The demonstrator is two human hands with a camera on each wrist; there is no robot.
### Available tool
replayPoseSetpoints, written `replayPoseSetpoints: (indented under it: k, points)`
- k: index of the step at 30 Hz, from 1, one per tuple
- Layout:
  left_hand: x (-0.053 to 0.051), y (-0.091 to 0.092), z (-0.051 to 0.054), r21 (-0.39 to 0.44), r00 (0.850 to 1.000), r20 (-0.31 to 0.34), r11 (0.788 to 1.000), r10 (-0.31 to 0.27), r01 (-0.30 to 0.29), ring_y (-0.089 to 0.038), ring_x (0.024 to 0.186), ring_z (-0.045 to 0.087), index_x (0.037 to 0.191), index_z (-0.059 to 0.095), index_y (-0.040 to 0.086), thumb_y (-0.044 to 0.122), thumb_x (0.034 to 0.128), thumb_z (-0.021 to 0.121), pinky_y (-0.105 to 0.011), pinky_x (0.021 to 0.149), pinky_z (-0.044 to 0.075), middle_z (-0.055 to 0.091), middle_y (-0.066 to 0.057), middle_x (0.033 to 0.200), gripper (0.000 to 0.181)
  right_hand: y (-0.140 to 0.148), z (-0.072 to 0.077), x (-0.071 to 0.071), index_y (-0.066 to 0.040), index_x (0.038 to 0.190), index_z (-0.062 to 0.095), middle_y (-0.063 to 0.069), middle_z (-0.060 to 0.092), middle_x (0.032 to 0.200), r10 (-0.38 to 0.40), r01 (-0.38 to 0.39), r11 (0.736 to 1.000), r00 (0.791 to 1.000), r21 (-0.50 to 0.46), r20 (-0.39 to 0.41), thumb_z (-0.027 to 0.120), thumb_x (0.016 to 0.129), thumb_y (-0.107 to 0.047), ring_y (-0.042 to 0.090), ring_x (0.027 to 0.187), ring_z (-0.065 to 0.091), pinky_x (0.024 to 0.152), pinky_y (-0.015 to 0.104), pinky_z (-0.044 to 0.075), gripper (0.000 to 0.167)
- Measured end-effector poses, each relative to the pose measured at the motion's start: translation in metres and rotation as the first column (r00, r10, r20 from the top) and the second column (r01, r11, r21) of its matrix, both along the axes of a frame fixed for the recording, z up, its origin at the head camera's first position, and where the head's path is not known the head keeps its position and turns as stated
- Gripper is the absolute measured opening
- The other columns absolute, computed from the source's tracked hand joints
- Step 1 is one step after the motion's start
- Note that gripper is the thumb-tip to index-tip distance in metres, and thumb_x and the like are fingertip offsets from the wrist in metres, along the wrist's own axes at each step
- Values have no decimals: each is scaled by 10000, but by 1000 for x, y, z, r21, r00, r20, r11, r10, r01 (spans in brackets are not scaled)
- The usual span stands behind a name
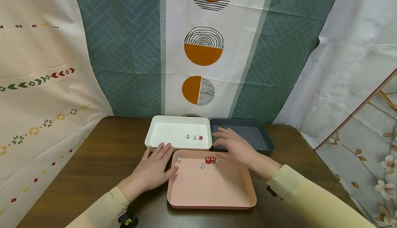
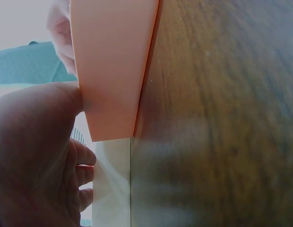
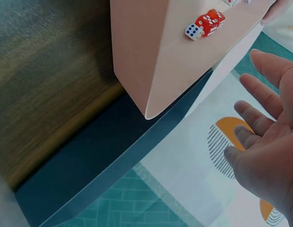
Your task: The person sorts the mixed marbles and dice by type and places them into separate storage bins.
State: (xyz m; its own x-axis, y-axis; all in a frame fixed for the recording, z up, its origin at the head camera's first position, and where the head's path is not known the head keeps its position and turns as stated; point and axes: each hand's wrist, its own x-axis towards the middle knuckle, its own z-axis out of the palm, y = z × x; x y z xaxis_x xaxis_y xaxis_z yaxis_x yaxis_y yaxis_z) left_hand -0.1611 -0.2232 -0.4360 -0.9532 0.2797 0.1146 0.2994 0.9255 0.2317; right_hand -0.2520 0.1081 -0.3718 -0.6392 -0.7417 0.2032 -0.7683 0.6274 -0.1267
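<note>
In the head view a pink tray (image 1: 214, 190) holds several dice near its far edge: two red dice (image 1: 210, 160) side by side, a white die (image 1: 202, 166) and a white die (image 1: 179, 159) at the left corner. The left hand (image 1: 151, 171) rests with spread fingers at the tray's left corner, its thumb on the pink rim and fingertips by the white tray (image 1: 178, 118). Above the seam of the pink and dark trays hovers the right hand (image 1: 237, 148), fingers loosely bent; the right wrist view shows this hand (image 3: 271, 127) holding nothing.
The white tray holds two white dice (image 1: 187, 136) and a red die (image 1: 201, 138). Beside it stands a dark blue-grey tray (image 1: 270, 142), with small dark green items along its left side, partly hidden by the right hand. Patterned cloths hang behind the brown table (image 1: 114, 145).
</note>
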Motion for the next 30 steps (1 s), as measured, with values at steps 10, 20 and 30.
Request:
replayPoseSetpoints:
  k: [10,20,30]
  points:
    - [0,0,0,-3,1000,-4,1000,-4,4,-406,1662,245,1693,419,22,539,1119,581,-740,1289,119,344,-171,1774,789,9,-12,5,-71,1129,842,191,672,1485,16,-16,1000,999,-4,-47,926,928,-197,441,1546,463,1310,582,267,251]
    - [0,0,0,-6,1000,-14,1000,-6,6,-412,1656,259,1688,425,14,537,1116,587,-742,1287,129,357,-177,1766,792,15,-20,10,-74,1149,841,198,647,1516,12,-12,1000,1000,-23,20,925,910,-100,447,1571,424,1308,616,248,255]
    - [0,-1,0,-12,1000,-14,1000,-6,6,-408,1656,261,1689,425,18,540,1116,584,-742,1286,134,356,-171,1768,791,14,-30,9,-102,1198,846,184,642,1531,-1,2,1000,999,-21,42,934,904,-112,438,1591,396,1316,611,229,307]
